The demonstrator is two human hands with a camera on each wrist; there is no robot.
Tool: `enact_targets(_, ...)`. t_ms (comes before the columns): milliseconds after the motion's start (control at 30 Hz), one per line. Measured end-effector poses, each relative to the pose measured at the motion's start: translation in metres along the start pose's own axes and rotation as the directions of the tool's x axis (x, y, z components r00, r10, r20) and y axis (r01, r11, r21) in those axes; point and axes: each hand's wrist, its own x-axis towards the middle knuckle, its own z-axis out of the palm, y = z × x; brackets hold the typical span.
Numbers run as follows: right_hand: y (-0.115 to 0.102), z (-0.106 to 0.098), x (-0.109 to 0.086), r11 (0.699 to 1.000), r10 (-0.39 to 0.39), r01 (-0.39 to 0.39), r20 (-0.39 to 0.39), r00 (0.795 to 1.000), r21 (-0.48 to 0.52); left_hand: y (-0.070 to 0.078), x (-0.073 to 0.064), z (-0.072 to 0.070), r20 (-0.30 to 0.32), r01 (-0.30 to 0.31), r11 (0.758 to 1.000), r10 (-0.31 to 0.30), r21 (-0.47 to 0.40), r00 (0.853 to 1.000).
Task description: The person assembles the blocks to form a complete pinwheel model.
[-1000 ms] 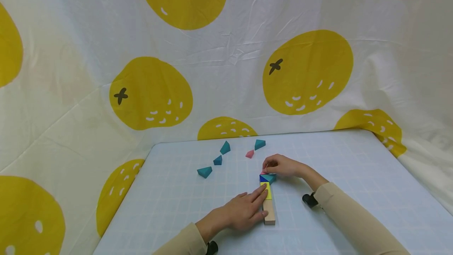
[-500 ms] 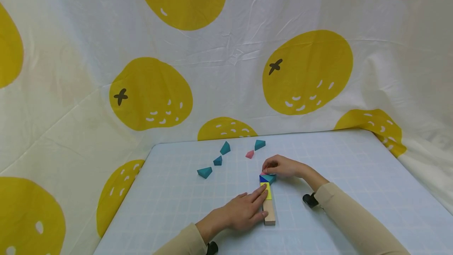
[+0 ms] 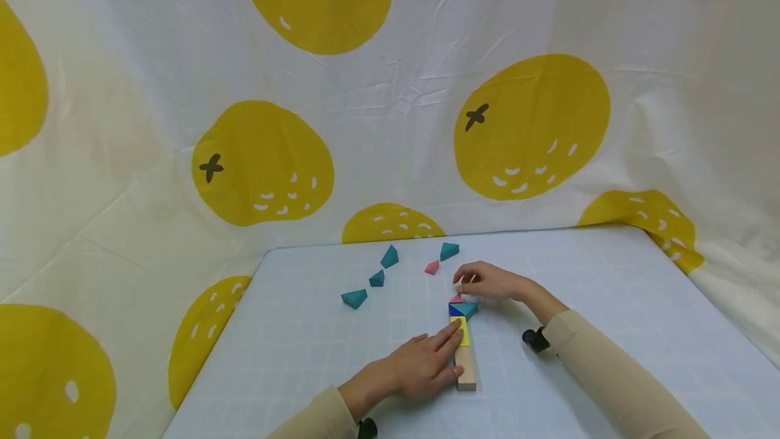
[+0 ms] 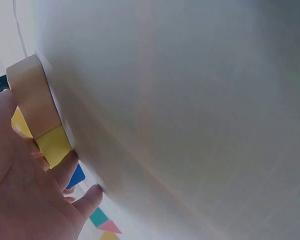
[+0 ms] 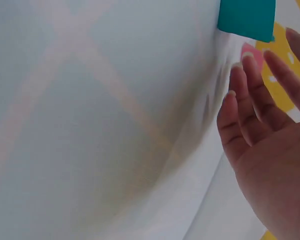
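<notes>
In the head view, the step in hand seems to be building a flat row on the bench (image 3: 292, 358). The yellow block (image 3: 466, 335) is in the middle of it: the wooden block (image 3: 466, 362), plain and pale, lies on its near side, and on its far side come the dark blue block (image 3: 453, 312), the teal block (image 3: 468, 308) and the small pink block (image 3: 456, 299). The left hand (image 3: 420, 364) lays its extended fingers on the yellow block, as if to steady it. The right hand (image 3: 489, 281) is beyond it, just over the pink block, and appears to hold nothing. Farther beyond the yellow block, mostly to its left, lie faceted loose teal pieces (image 3: 354, 299) and one loose pink piece (image 3: 432, 267). The next move probably calls for bringing one over gently, without disturbing the row.

In the left wrist view, the wooden and yellow blocks meet end to end; the fingers do not wrap them.

In the right wrist view, the fingers are loosely bent, the thumb apart, with nothing between them.
</notes>
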Motion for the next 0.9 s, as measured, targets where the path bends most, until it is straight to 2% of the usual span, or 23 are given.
enact_targets(133, -0.002, -0.012, 0.008, 0.997, -0.001, -0.005, -0.079, 0.997, -0.077, -0.001, 0.002, 0.002, 0.004, 0.005, 1.000, -0.005, -0.006, 1.000)
enact_targets(300, -0.006, -0.026, 0.019, 0.986, -0.055, 0.027, -0.164, 0.985, -0.166, 0.000, 0.002, 0.001, 0.004, 0.008, 1.000, -0.008, -0.007, 1.000)
enact_targets(467, -0.009, -0.033, 0.030, 0.979, -0.040, -0.006, -0.222, 0.974, -0.206, 0.001, 0.001, 0.000, 0.005, 0.014, 1.000, -0.014, -0.010, 1.000)
enact_targets(667, -0.009, -0.033, 0.042, 0.981, 0.024, -0.068, -0.228, 0.973, -0.184, 0.002, 0.001, -0.002, 0.011, 0.023, 1.000, -0.023, -0.014, 1.000)
enact_targets(900, 0.000, -0.025, 0.059, 0.973, 0.066, -0.103, -0.176, 0.982, -0.207, 0.002, 0.001, 0.000, 0.020, 0.025, 1.000, -0.025, -0.012, 0.999)
